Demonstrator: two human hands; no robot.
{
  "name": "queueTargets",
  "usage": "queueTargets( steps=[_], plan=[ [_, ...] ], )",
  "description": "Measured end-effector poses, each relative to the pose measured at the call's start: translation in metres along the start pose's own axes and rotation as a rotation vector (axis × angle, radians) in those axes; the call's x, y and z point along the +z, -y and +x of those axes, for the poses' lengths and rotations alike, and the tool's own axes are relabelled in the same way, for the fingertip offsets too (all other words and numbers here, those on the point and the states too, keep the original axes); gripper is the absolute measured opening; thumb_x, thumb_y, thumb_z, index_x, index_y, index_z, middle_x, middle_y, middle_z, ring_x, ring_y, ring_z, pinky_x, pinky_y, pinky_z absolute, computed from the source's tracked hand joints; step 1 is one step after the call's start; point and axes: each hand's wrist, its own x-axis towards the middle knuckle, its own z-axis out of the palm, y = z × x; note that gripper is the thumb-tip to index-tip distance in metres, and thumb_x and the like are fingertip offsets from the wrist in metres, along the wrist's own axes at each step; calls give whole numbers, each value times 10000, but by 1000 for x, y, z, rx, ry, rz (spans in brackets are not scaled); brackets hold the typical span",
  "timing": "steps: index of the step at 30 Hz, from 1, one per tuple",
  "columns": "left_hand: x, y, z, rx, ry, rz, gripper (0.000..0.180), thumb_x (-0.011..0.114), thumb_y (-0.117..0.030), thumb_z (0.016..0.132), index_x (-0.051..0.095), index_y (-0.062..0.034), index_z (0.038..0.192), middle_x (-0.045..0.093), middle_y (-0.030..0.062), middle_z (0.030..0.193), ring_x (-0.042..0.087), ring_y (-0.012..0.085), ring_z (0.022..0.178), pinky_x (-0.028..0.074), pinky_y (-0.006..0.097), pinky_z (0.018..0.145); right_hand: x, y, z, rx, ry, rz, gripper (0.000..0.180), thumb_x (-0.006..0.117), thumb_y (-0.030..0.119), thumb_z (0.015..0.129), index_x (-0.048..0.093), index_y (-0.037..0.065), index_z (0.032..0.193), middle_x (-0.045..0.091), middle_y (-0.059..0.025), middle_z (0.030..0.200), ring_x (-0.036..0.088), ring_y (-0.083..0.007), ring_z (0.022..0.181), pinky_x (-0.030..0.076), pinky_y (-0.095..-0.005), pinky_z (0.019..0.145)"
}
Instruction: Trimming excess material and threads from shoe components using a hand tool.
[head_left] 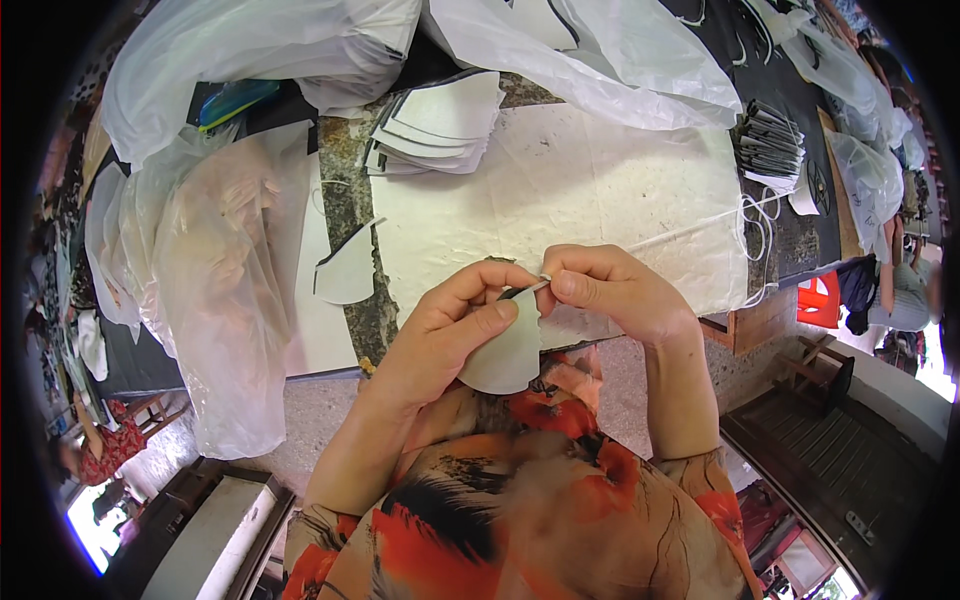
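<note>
Just beyond the near table edge, a pale, round-bottomed cut piece with a dark strip along its top hangs from my left hand. The left thumb presses on its face while the fingers curl behind. A thin white strip sticks out from the piece's upper corner. My right hand pinches the end of that strip between thumb and forefinger, close to the left fingertips. A similar loose piece with a dark edge lies to the left on the table.
A fanned stack of pale pieces stands behind a creased white sheet. Plastic bags cover the left and far sides. At right are a dark-edged bundle and loose white cords. Other people sit farther off.
</note>
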Motion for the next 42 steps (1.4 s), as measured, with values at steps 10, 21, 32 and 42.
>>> queueTargets(
  steps=[10,21,32,42],
  plan=[
    [-13,9,4,126,-66,58,318,599,-98,1042,546,-61,1354,611,-27,997,578,40,886,471,200,775,17,9,1,47,-184,-38,258,685,271,976,701,14,995,589,44,843,493,-44,791,396,-223,711],
    [-13,15,7,216,33,177,227,657,-58,1006,532,-63,1196,607,-11,1010,557,45,869,457,207,759,10,4,-2,139,-155,176,139,733,115,939,702,-12,986,662,11,888,556,-53,827,443,-230,754],
    [-26,10,17,786,-59,880,162,747,14,864,695,-90,976,682,64,1047,634,212,1000,502,308,867,19,4,-6,-123,-236,-227,65,670,55,947,695,-3,964,623,4,859,524,-56,799,423,-245,707],
    [-59,-30,-60,729,-447,511,182,750,69,858,649,-17,983,696,121,1024,663,130,810,540,258,739,27,-16,16,-81,-466,-423,130,624,102,961,611,-14,902,537,-17,782,472,-89,737,427,-262,666]
  ],
)
